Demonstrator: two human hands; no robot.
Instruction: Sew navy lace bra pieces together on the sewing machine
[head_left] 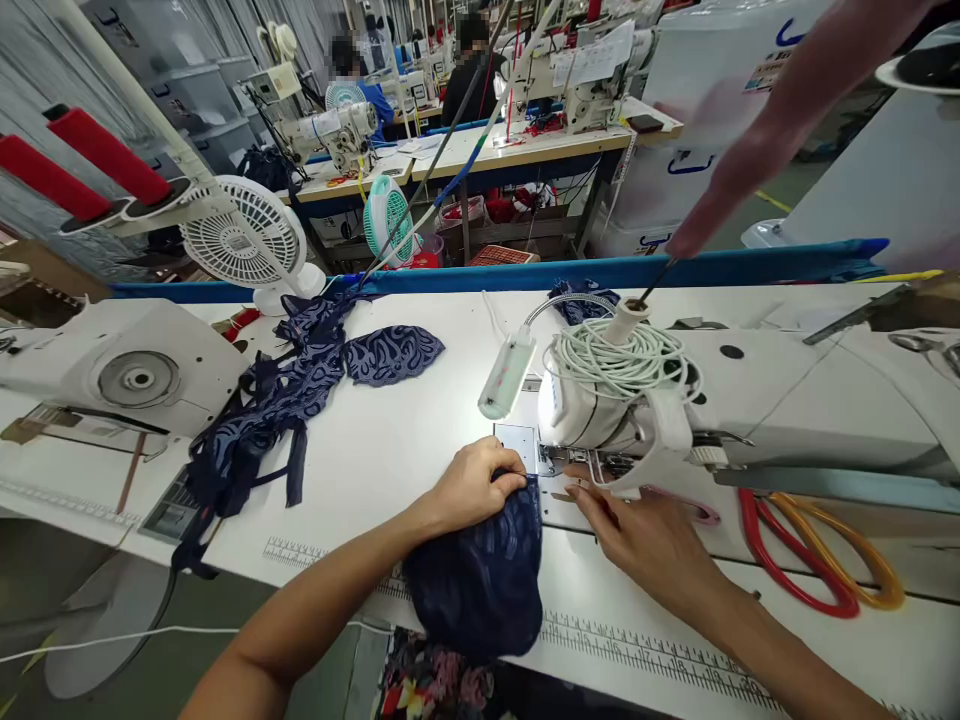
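My left hand (480, 485) is closed on a navy patterned fabric piece (480, 580), at its upper edge just left of the presser foot (551, 460). The fabric hangs over the table's front edge. My right hand (645, 535) is by the needle area of the white sewing machine (750, 390), thumb and fingers drawn together. A slim tan tip (562, 497) shows by its fingertips, and a pink looped part (701, 513) shows behind the hand; whether they belong together I cannot tell. A lamp (508, 375) hangs over the metal needle plate (517, 440).
Navy fabric pieces and straps (277, 400) lie to the left, beside a second sewing machine (135, 370). Red-handled scissors (795, 560) and an orange handle (862, 560) rest at the right. A coiled cable (622, 355) sits on the machine head. People work behind.
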